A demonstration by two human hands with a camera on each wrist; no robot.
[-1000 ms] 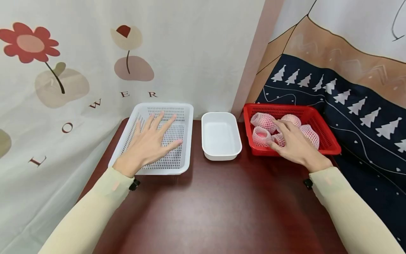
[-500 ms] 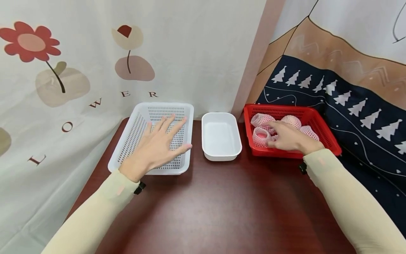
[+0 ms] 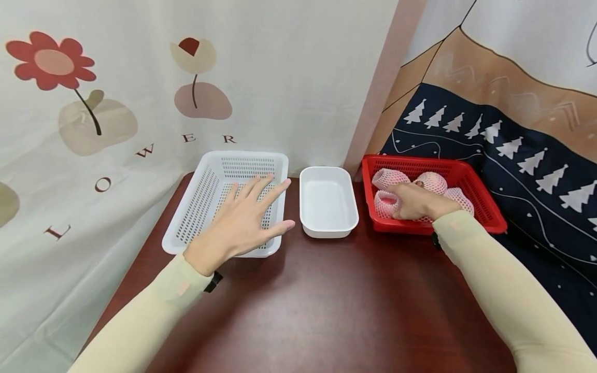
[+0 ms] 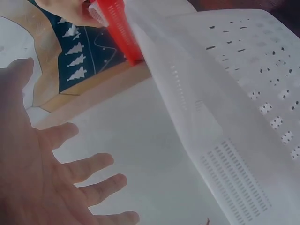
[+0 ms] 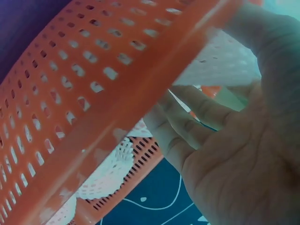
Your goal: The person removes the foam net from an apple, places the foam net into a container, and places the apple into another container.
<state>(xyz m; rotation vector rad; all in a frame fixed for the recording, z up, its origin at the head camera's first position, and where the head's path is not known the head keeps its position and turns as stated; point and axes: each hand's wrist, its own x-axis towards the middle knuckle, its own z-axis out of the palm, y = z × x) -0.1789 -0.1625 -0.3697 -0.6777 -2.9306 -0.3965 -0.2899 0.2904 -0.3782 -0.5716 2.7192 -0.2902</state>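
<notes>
A red basket [image 3: 480, 207] at the right holds several pink-and-red fruits in foam nets. My right hand [image 3: 415, 201] reaches over its front rim, fingers bent down among them. In the right wrist view, thumb and fingers lie on either side of a white-netted fruit [image 5: 218, 63], partly hidden by the rim. Beside the hand sit a netted fruit [image 3: 385, 205] at the front left and another fruit [image 3: 431, 182] behind. My left hand [image 3: 240, 220], fingers spread and holding nothing, hovers over the white perforated basket [image 3: 186, 217] at the left.
A small white rectangular tub [image 3: 328, 204] stands between the two baskets. All three rest on a dark red-brown table [image 3: 322, 305]. A printed curtain [image 3: 289, 72] rises behind, and dark blue cloth [image 3: 527, 207] hangs at the right.
My right hand has moved down and left into the red basket, its fingers bending around a fruit. My left hand has drifted right and toward me, still spread.
</notes>
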